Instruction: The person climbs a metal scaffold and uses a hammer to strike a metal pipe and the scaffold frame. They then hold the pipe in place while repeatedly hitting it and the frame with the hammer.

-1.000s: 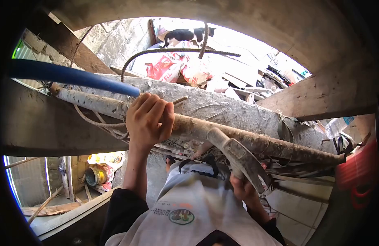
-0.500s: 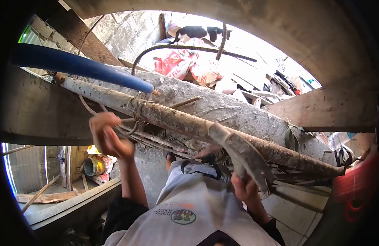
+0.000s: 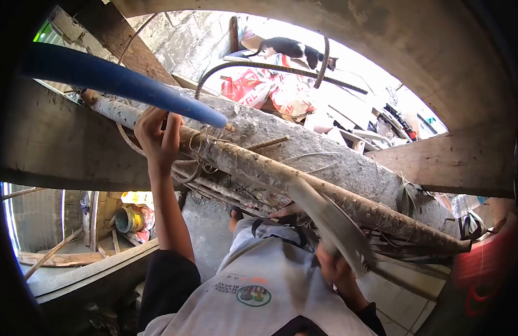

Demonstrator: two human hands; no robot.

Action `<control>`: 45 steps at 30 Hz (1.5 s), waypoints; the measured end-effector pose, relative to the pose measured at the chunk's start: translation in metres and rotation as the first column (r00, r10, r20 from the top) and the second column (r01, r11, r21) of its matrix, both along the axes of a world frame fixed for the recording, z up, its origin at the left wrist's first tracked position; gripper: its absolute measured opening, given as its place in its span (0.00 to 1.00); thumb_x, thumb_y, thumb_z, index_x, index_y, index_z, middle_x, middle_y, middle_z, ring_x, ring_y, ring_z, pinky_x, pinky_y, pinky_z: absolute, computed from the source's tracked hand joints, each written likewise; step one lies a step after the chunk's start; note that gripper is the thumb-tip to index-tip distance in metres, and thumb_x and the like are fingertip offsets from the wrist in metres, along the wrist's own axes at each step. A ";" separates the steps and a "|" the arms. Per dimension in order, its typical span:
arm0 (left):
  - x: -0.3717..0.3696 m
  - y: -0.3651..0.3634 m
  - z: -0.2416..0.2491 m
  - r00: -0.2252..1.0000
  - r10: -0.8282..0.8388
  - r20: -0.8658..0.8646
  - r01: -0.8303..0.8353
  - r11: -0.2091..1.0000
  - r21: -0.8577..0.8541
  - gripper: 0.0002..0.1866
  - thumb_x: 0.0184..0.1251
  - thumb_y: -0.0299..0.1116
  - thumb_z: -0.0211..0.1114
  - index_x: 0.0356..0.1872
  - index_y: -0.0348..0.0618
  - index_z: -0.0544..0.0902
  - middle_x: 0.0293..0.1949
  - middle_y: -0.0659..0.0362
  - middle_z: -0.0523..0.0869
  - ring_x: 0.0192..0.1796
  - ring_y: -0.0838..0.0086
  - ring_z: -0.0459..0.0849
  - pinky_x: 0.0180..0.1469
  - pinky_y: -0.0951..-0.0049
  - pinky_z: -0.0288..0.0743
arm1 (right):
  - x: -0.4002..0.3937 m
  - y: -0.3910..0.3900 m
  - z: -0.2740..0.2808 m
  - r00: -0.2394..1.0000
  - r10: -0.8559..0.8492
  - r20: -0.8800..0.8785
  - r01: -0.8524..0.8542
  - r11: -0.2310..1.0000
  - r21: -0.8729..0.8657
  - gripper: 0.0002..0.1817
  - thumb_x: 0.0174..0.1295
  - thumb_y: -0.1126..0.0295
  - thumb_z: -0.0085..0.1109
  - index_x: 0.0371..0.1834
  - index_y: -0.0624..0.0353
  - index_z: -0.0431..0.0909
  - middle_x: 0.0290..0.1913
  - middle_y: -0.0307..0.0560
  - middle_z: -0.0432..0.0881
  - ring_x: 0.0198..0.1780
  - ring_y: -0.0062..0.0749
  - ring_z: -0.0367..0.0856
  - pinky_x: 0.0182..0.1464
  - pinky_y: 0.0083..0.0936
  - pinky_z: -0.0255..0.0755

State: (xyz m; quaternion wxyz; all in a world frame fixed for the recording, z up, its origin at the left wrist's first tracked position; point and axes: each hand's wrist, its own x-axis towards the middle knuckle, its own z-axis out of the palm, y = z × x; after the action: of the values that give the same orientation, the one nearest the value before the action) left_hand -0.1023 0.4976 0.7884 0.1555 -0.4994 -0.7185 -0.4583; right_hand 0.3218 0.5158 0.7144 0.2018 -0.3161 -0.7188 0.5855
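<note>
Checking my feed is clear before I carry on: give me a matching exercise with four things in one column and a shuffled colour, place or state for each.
Things:
1. Hammer
2. Tube
3. Cat
4. Left hand

Descriptions:
A. Blue
B. Just below the tube in the picture
C. Held in the right hand
D. Black and white

Pairs: 1-C, 2-A, 3-D, 4-B
</note>
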 end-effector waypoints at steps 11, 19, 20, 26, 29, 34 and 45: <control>0.005 0.000 0.002 1.000 0.012 0.017 -0.013 0.998 0.057 0.08 0.54 0.26 0.58 0.19 0.35 0.72 0.16 0.55 0.69 0.20 0.67 0.69 0.26 0.70 0.61 | -0.016 -0.008 -0.002 0.959 -0.233 -0.161 0.190 0.950 -0.246 0.37 0.53 0.30 0.54 0.17 0.60 0.66 0.14 0.38 0.65 0.15 0.18 0.63 0.16 0.17 0.54; 0.003 0.002 0.003 0.996 0.067 -0.053 -0.062 0.994 0.085 0.12 0.53 0.27 0.60 0.15 0.38 0.70 0.15 0.57 0.69 0.18 0.67 0.68 0.25 0.67 0.60 | -0.015 -0.006 0.013 0.966 -0.132 -0.222 0.081 0.971 -0.225 0.39 0.51 0.28 0.52 0.17 0.60 0.64 0.13 0.39 0.64 0.14 0.22 0.63 0.16 0.20 0.54; 0.003 0.001 0.003 0.997 0.053 -0.055 -0.049 0.995 0.083 0.13 0.53 0.28 0.61 0.14 0.38 0.69 0.14 0.57 0.68 0.18 0.67 0.68 0.24 0.67 0.60 | -0.020 -0.005 0.013 0.974 -0.110 -0.199 0.060 0.968 -0.242 0.38 0.52 0.28 0.51 0.17 0.59 0.65 0.13 0.39 0.64 0.14 0.21 0.63 0.16 0.20 0.54; 0.003 0.001 0.004 0.997 0.062 -0.048 -0.058 0.995 0.086 0.16 0.55 0.30 0.61 0.13 0.39 0.66 0.14 0.55 0.67 0.18 0.62 0.68 0.24 0.64 0.60 | -0.068 0.014 0.035 0.999 -0.041 0.024 0.040 0.999 0.012 0.25 0.68 0.52 0.50 0.20 0.62 0.72 0.14 0.35 0.69 0.14 0.21 0.66 0.19 0.18 0.59; -0.004 0.000 0.001 0.989 0.064 -0.130 -0.055 0.996 0.076 0.16 0.56 0.31 0.61 0.13 0.40 0.67 0.14 0.55 0.67 0.18 0.60 0.69 0.24 0.63 0.60 | -0.074 0.016 0.036 0.995 -0.019 -0.096 -0.002 0.977 -0.214 0.30 0.69 0.47 0.46 0.18 0.62 0.71 0.12 0.35 0.67 0.14 0.18 0.66 0.18 0.17 0.58; -0.001 -0.001 0.003 0.991 0.099 -0.092 -0.096 0.995 0.037 0.16 0.56 0.34 0.61 0.14 0.41 0.67 0.15 0.55 0.68 0.20 0.59 0.71 0.26 0.62 0.62 | -0.064 0.000 0.049 0.988 0.063 -0.140 -0.097 0.964 -0.247 0.40 0.59 0.30 0.44 0.17 0.63 0.68 0.12 0.38 0.66 0.14 0.18 0.65 0.16 0.18 0.58; -0.001 -0.004 0.005 0.986 0.104 -0.134 -0.099 0.994 0.040 0.15 0.54 0.33 0.61 0.14 0.42 0.68 0.16 0.57 0.70 0.21 0.62 0.71 0.27 0.63 0.62 | -0.100 0.007 0.057 1.000 -0.014 -0.003 0.013 0.987 -0.161 0.30 0.70 0.44 0.41 0.20 0.59 0.67 0.14 0.33 0.65 0.15 0.14 0.64 0.18 0.15 0.57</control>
State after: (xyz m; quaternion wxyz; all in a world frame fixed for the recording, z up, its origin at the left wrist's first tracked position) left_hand -0.1029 0.4938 0.7933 0.2352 -0.4896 -0.7232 -0.4266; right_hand 0.2221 0.5226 0.7712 0.1809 -0.3351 -0.6667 0.6407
